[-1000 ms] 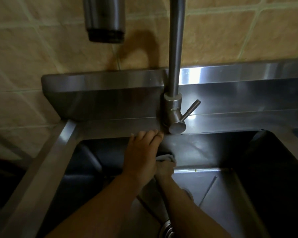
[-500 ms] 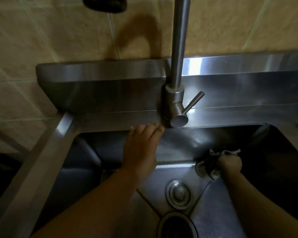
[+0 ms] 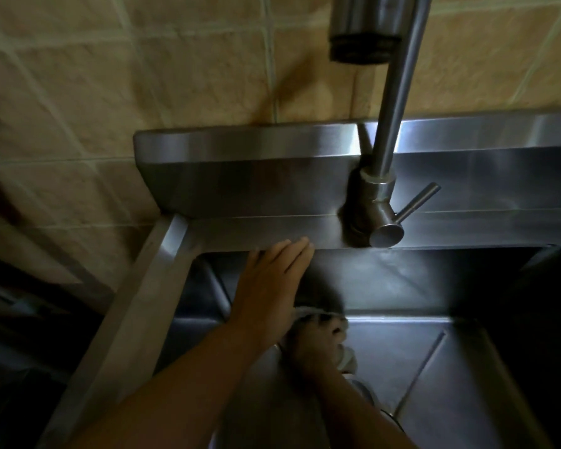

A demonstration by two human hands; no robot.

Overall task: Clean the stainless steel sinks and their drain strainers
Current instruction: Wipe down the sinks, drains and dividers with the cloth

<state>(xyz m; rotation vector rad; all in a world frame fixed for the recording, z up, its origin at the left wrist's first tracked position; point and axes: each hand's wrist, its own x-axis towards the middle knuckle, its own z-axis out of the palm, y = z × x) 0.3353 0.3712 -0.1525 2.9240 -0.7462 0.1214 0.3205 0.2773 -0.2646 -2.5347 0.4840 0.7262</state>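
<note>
A stainless steel sink (image 3: 434,286) fills the lower right of the head view. My left hand (image 3: 269,286) lies flat with straight fingers, its fingertips on the sink's back rim. Under and just right of its wrist, my right hand (image 3: 314,345) grips a grey cloth (image 3: 344,351) and presses it on the sink floor by the back wall. The drain strainer (image 3: 366,392) shows only as a sliver beside my right forearm, which covers most of it.
The tap (image 3: 382,202) stands on the back ledge, its lever pointing right and its spout end (image 3: 363,43) hanging high above the basin. A steel upstand (image 3: 240,176) and tan wall tiles lie behind. The sink's left rim (image 3: 136,306) runs diagonally, with dark space to its left.
My right hand has swept the cloth from the basin's right side back to the left, under my left wrist. My left hand has stayed on the rim. The view has shifted left.
</note>
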